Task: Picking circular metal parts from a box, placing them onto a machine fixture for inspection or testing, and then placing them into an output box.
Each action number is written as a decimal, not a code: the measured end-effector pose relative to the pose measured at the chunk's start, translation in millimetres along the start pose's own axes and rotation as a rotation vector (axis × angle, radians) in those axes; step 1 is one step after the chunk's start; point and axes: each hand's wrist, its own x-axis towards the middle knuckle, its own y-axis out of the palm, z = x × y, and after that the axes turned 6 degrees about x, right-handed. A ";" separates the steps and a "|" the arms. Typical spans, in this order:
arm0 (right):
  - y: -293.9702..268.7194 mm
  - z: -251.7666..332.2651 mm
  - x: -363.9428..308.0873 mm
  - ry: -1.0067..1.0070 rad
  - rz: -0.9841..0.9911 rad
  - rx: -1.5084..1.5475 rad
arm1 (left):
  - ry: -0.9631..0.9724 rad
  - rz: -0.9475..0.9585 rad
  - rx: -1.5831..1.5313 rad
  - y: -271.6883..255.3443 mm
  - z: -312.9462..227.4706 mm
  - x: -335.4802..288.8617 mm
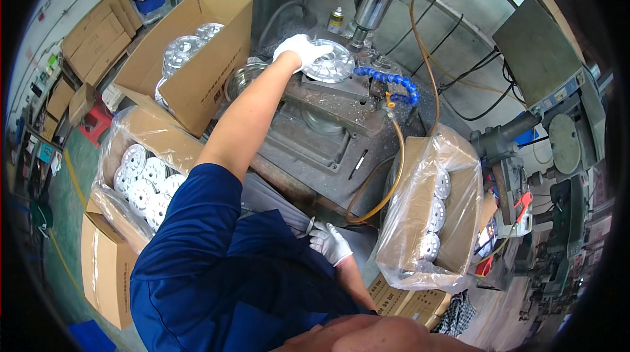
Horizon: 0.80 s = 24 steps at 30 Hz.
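My left hand [298, 51], in a white glove, reaches far over the machine bed. It grips the left rim of a round silver metal disc [331, 63] with openings and ribs, which lies over the machine's fixture below a vertical steel spindle [372, 11]. My right hand [332, 244], also gloved, is low near my body in front of the machine. Its fingers are apart and hold nothing that I can see. A small shiny metal ring or edge [310, 226] is close to its fingertips; whether they touch cannot be told.
A blue segmented coolant hose [394, 80] curves beside the disc. Cardboard boxes with similar discs stand at left [190, 99] and lower left [108, 188]; a plastic-lined box [459, 221] is at right. A pen [358, 163] lies on the bed, and a spray can [335, 20] stands behind.
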 end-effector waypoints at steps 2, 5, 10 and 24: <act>0.5 -0.3 -0.5 -0.008 0.035 -0.015 | -0.003 -0.009 -0.006 -0.6 -0.5 -0.8; 0.7 -0.8 -2.0 -0.013 0.031 -0.027 | 0.005 -0.017 -0.002 -1.8 -0.9 -1.6; 0.5 -1.3 -3.7 -0.036 0.016 -0.045 | 0.010 -0.005 0.003 -1.5 0.0 -0.1; 1.4 -1.3 -6.2 -0.078 -0.054 -0.098 | 0.000 0.040 -0.039 -0.9 1.4 3.4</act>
